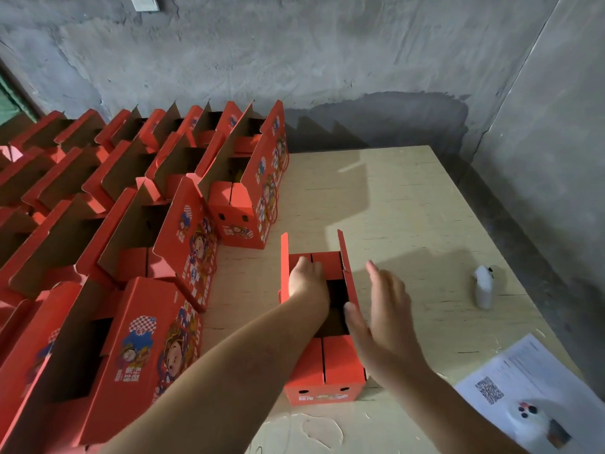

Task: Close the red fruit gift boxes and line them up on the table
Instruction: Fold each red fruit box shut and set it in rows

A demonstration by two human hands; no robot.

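Observation:
A red gift box [327,368] stands alone on the pale wooden table [409,208], its two long top flaps upright and a dark gap open in its middle. My left hand [307,280] reaches into the top and presses the far inner flaps down with its fingers. My right hand [383,309] is flat, fingers straight, palm against the outside of the box's right upright flap [347,267]. Several more red boxes [183,237] with cartoon prints stand in rows to the left, flaps up.
A small white bottle [484,286] lies on the table at the right. A printed sheet with a QR code [523,381] and a white object [537,424] sit at the lower right corner. A rough concrete wall [327,54] runs behind.

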